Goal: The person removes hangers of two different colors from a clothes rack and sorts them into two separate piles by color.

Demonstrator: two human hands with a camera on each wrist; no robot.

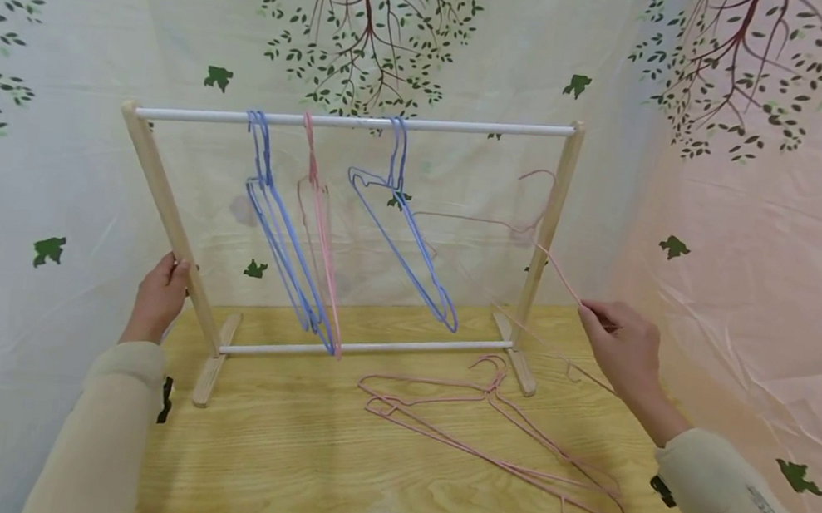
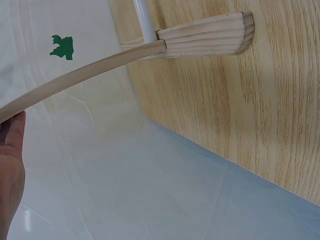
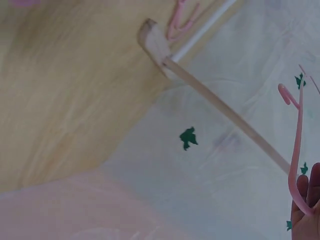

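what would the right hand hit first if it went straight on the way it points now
Probably the wooden post on the right, with the pink hanger that the right hand holds leading; the depth is unclear.

We hold a slim pink hanger [image 1: 532, 229], hook upward, near the right post [image 1: 533, 290] of an upright white-railed wooden rack [image 1: 469, 128].

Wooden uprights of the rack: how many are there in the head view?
2: the left upright, held by the left hand, and the right upright, behind the raised pink hanger.
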